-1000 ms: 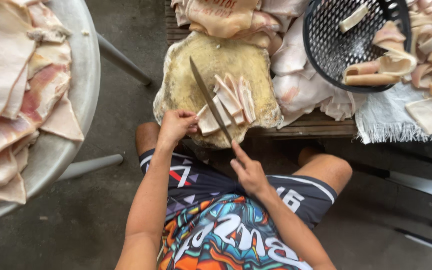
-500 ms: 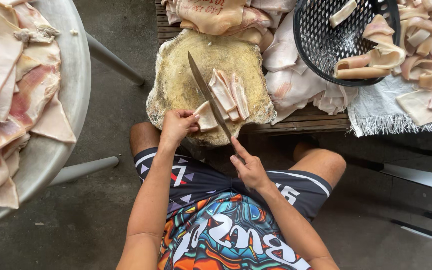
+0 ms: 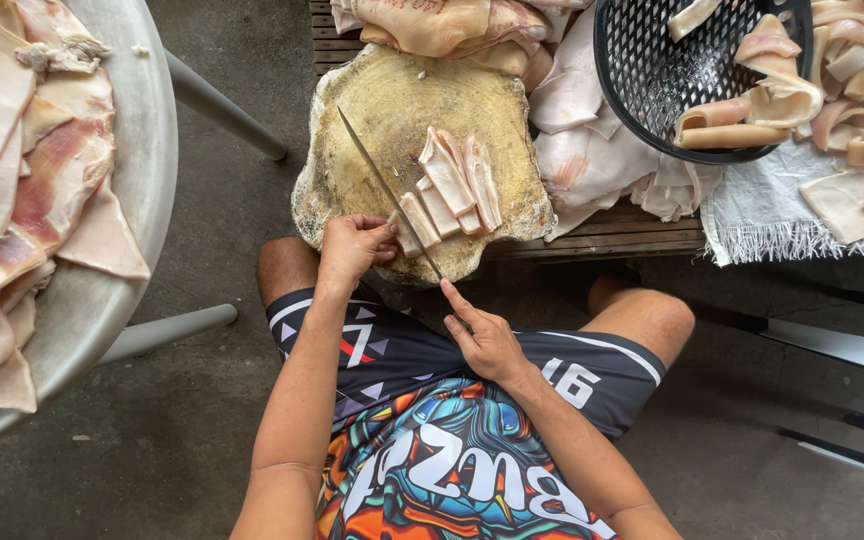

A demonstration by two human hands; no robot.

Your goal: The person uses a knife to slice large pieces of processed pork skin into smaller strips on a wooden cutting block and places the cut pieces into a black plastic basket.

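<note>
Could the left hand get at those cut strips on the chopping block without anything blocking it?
Probably yes. The left hand already rests at the near end of the cut strips on the block; only the knife, held by the right hand, lies alongside.

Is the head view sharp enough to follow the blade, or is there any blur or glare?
Head view: even, soft daylight, no harsh shadows or glare; knife reads crisp against the wooden block; right hand and left hand are sharp; slight wide-angle bending at the metal table.

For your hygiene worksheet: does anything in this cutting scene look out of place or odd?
Yes. The round chopping block overhangs the slatted bench's near edge, above the person's knees. Pale skin pieces lie straight on the bench beside the black basket.
</note>
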